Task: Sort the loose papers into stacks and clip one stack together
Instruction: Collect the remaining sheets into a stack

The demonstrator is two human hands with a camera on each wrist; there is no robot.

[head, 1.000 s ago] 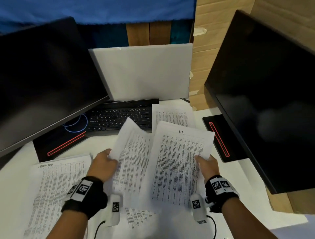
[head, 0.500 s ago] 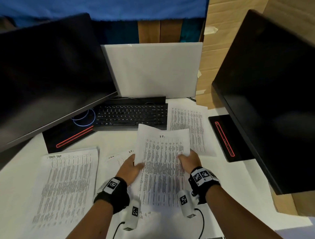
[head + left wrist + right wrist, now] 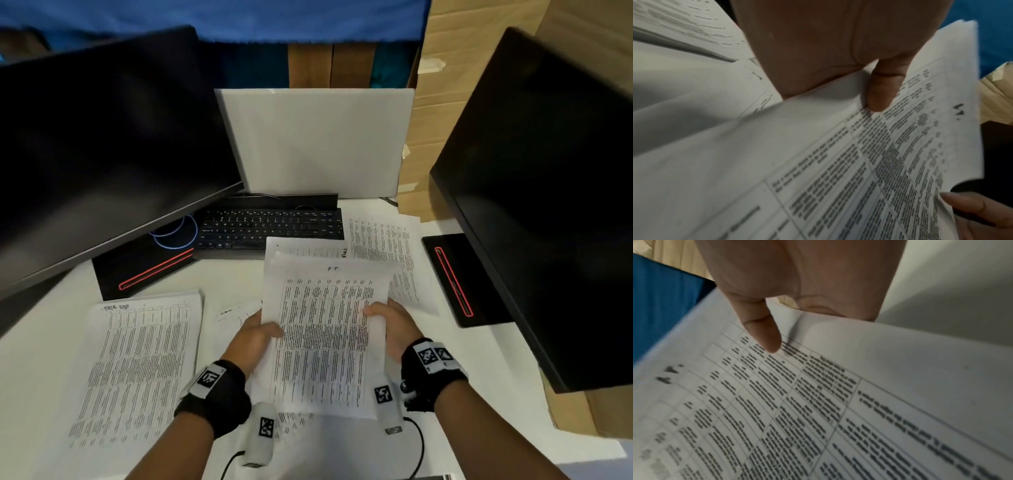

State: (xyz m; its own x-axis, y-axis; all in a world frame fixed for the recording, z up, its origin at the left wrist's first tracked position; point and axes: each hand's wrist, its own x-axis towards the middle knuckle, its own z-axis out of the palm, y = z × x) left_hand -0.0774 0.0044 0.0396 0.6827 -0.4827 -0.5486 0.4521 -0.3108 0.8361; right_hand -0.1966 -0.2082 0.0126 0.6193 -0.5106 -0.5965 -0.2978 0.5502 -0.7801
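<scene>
A bundle of printed sheets [image 3: 325,329] is lifted over the white desk between both hands. My left hand [image 3: 255,337] pinches its left edge, thumb [image 3: 881,91] on top of the printed page [image 3: 859,162]. My right hand [image 3: 390,323] pinches the right edge, its thumb [image 3: 762,331] pressing the top sheet [image 3: 818,402]. A second sheet peeks out behind the bundle's top edge. A thick stack of printed papers [image 3: 137,370] lies flat on the left. Loose sheets [image 3: 387,246] lie at the right, and more [image 3: 236,311] under the bundle. No clip is visible.
A black keyboard [image 3: 270,228] sits behind the papers. Dark monitors stand at left [image 3: 102,147] and right [image 3: 548,192], each on a black base with a red line [image 3: 154,270] [image 3: 455,281]. A white board [image 3: 318,140] leans at the back. Cardboard boxes [image 3: 428,137] are at the right.
One second ago each hand held a separate, fanned sheet. The hands came together and the sheets are now gathered into one bundle held at both side edges. The camera view shifted slightly.
</scene>
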